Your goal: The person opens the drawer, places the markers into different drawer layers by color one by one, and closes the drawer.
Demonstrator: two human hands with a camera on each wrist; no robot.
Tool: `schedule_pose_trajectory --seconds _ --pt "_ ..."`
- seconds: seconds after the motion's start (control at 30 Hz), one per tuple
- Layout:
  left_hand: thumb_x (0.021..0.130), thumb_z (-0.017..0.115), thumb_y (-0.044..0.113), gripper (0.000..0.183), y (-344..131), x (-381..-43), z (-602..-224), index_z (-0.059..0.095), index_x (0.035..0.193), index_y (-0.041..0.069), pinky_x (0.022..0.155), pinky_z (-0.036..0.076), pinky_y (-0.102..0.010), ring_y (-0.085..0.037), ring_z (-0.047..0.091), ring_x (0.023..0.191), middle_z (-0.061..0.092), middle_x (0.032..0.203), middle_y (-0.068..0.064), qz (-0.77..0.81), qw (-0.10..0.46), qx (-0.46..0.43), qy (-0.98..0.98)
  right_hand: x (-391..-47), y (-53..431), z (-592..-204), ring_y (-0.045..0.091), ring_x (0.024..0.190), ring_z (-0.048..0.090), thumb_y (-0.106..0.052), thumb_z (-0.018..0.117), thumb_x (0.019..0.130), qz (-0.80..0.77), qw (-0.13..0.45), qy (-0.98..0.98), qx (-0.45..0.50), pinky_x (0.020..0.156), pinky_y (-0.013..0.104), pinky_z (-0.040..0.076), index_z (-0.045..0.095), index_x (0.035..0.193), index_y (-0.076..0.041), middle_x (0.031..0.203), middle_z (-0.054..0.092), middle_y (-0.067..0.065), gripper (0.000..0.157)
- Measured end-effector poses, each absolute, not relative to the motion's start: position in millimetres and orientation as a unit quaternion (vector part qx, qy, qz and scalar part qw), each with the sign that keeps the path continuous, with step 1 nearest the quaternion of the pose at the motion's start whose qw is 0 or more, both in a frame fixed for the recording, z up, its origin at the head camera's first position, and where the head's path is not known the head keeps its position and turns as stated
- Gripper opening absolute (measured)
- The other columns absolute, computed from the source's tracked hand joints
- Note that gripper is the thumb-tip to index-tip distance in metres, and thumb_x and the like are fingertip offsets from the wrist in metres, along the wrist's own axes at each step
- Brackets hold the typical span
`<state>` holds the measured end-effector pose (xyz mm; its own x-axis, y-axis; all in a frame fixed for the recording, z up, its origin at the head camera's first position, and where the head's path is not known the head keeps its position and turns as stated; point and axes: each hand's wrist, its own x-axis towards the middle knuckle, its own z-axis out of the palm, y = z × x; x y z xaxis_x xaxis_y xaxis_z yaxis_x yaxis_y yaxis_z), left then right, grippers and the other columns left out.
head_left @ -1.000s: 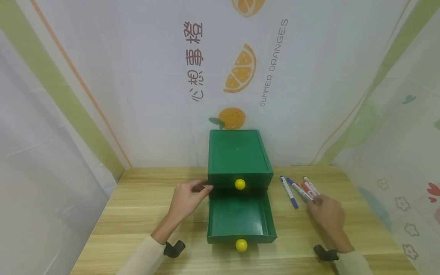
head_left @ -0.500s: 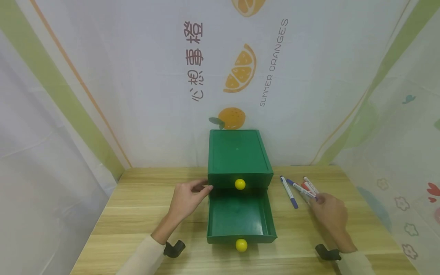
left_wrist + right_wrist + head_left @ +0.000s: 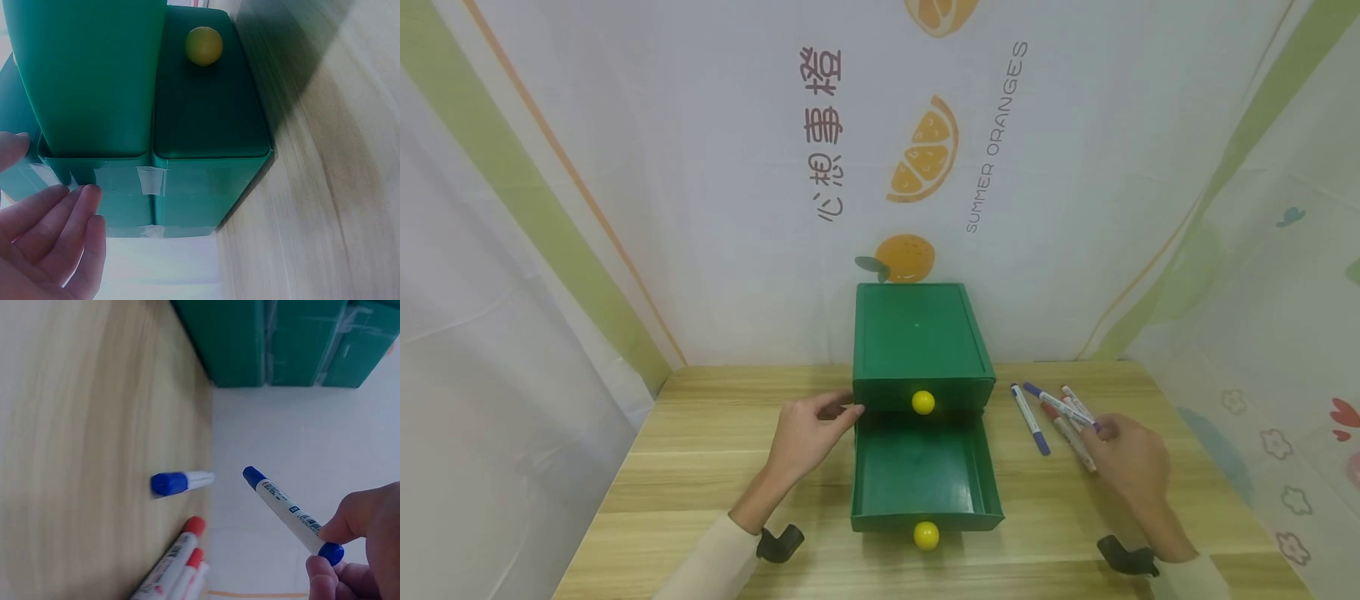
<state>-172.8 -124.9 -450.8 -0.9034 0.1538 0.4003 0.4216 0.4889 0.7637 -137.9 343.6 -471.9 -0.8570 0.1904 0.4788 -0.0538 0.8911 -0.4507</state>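
A green drawer cabinet (image 3: 917, 333) with yellow knobs stands on the table, its middle drawer (image 3: 913, 483) pulled out with a bare floor. My left hand (image 3: 805, 437) touches the cabinet's left side, thumb near the front edge and fingers fairly straight along the taped wall, as the left wrist view shows. Between thumb and fingertips, my right hand (image 3: 1127, 458) pinches one blue end of a white marker (image 3: 287, 509). The held marker slants above the other markers, far end pointing away to the left. Red-capped markers (image 3: 165, 569) lie on the table below it.
Another blue-capped marker (image 3: 1028, 417) lies between the cabinet and the red-capped ones. Below the pulled-out drawer sits a closed bottom drawer (image 3: 206, 100) with its own knob. A white curtain (image 3: 737, 250) printed with oranges hangs right behind the wooden table (image 3: 737, 500).
My right hand has moved slightly right and lifted the blue-ended marker off the pile, uncovering the red-capped markers, one of which now lies turned toward me. My left hand has stayed put.
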Motion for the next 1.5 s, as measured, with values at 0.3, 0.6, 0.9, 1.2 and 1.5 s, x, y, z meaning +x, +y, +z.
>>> schedule_pose_trajectory --seconds 0.3,0.6,0.9,1.2,1.5 --pt "0.100 0.083 0.026 0.025 -125 -173 -450 0.085 0.118 0.009 0.078 0.067 -0.039 -0.021 0.082 0.091 0.084 0.107 -0.004 -0.478 0.132 -0.161 -0.854 -123 334 -451 0.008 0.052 0.049 -0.017 0.081 0.086 0.233 0.315 -0.920 0.008 0.041 0.024 0.037 0.079 0.095 0.004 0.076 0.076 0.011 0.023" --pt "0.101 0.082 0.026 0.027 -125 -173 -453 0.084 0.119 0.007 0.078 0.068 -0.042 -0.026 0.082 0.092 0.084 0.106 -0.007 -0.478 0.140 -0.169 -0.851 -102 326 -429 -0.003 0.058 0.047 -0.016 0.085 0.079 0.219 0.341 -0.913 0.044 0.047 0.017 0.035 0.079 0.092 -0.001 0.072 0.071 0.000 0.021" --pt "0.100 0.083 0.026 0.026 -125 -174 -454 0.084 0.118 0.006 0.078 0.068 -0.043 -0.027 0.082 0.092 0.084 0.106 -0.007 -0.479 0.144 -0.171 -0.849 -79 316 -413 -0.003 0.055 0.040 -0.014 0.083 0.075 0.212 0.375 -0.898 0.092 0.043 0.019 0.029 0.079 0.090 -0.003 0.069 0.065 -0.005 0.019" --pt "0.101 0.083 0.027 0.027 -125 -175 -455 0.084 0.119 0.007 0.079 0.068 -0.047 -0.026 0.082 0.092 0.084 0.105 -0.008 -0.479 0.141 -0.164 -0.851 -58 304 -402 -0.006 0.057 0.038 -0.018 0.079 0.072 0.208 0.405 -0.876 0.160 0.047 0.015 0.027 0.077 0.087 -0.006 0.070 0.064 -0.006 0.019" --pt "0.101 0.082 0.028 0.028 -124 -176 -455 0.084 0.119 0.007 0.078 0.068 -0.045 -0.024 0.082 0.092 0.084 0.104 -0.007 -0.475 0.145 -0.165 -0.852 -46 280 -391 0.000 0.061 0.047 -0.020 0.074 0.075 0.204 0.417 -0.864 0.196 0.049 0.016 0.034 0.075 0.087 -0.010 0.073 0.060 -0.010 0.015"
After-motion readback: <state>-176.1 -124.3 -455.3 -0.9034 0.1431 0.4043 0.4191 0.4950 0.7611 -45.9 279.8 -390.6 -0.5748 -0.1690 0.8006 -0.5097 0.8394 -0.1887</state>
